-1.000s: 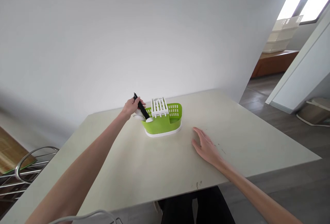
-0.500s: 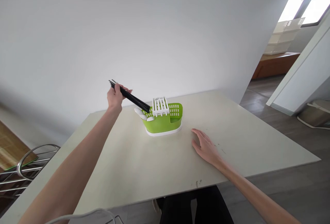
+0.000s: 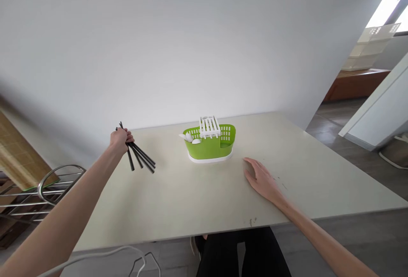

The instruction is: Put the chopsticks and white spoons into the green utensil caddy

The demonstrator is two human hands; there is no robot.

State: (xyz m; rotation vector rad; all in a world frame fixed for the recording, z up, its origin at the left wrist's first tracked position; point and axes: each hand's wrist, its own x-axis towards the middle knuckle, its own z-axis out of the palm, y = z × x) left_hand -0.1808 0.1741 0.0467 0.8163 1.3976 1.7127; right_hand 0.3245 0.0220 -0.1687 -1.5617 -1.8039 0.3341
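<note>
My left hand (image 3: 121, 137) is closed around a bunch of black chopsticks (image 3: 140, 156), held over the left part of the table. Their lower ends fan out toward the right. A green basket (image 3: 207, 148) with a white base stands near the middle of the table, with a white slatted rack (image 3: 209, 127) across its top. White spoons (image 3: 190, 138) lean in its left compartment. My right hand (image 3: 260, 180) rests on the tabletop to the right of the basket, fingers stretched out, holding nothing.
The pale table (image 3: 191, 200) meets a white wall (image 3: 204, 47) at its back. On the left are a metal rack (image 3: 47, 196) and a wooden board (image 3: 24, 151). A white cable (image 3: 105, 253) crosses the lower left. Translucent boxes (image 3: 366, 49) are stacked at the far right.
My left hand has drawn the chopsticks away from the basket to the left and lower, and they have spread apart. My right hand stays on the table. The view has shifted slightly.
</note>
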